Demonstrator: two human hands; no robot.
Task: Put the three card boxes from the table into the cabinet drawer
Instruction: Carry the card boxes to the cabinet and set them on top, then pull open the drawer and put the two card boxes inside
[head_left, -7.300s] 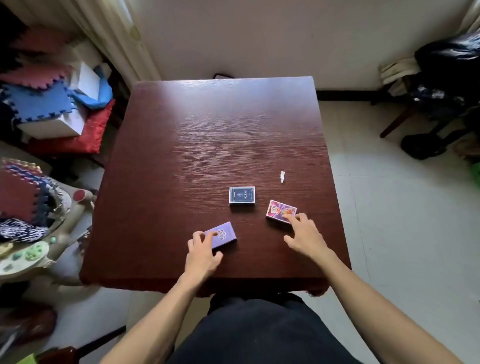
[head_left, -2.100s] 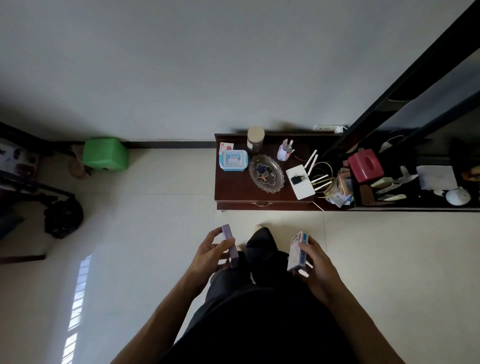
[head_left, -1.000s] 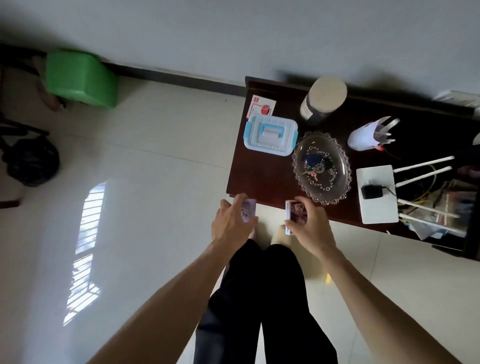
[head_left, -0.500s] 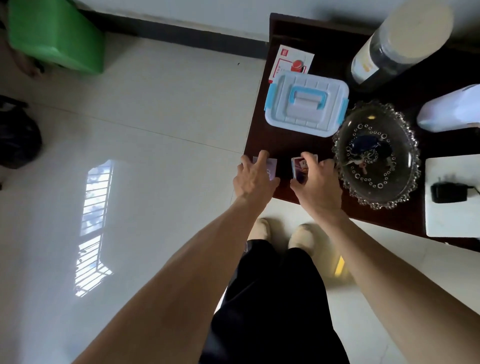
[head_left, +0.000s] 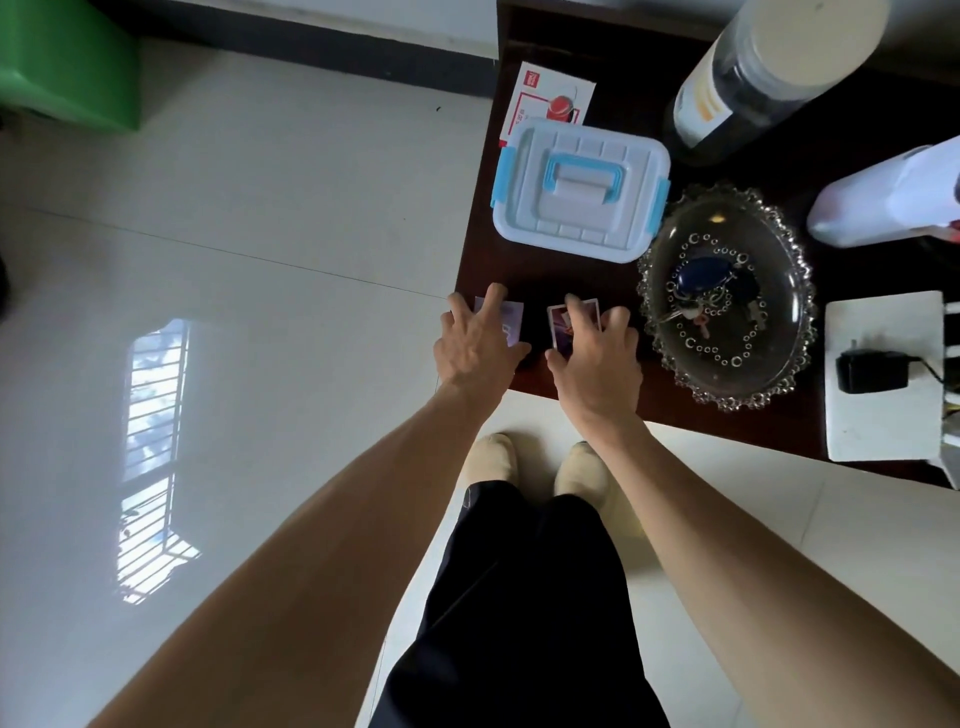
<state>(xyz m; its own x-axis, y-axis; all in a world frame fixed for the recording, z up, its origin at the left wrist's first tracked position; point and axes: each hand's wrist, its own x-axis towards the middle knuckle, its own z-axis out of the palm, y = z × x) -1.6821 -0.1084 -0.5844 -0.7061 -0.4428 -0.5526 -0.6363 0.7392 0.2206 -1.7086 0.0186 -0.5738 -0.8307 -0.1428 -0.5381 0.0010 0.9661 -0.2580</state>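
Note:
My left hand rests on a light purple card box that lies on the dark cabinet top near its front left corner. Beside it, my right hand holds a pink and purple card box, with a second box apparently stacked under it, against the cabinet top. Both hands cover most of the boxes. The cabinet's drawer is hidden below the top's front edge.
Behind the boxes stand a white storage box with blue handle, a red and white card and a tall jar. A glass dish with keys and a white router lie to the right. A green stool stands far left.
I walked from the table to the cabinet with the boxes in my hands. In the last second both hands moved forward and lowered the boxes onto the cabinet top.

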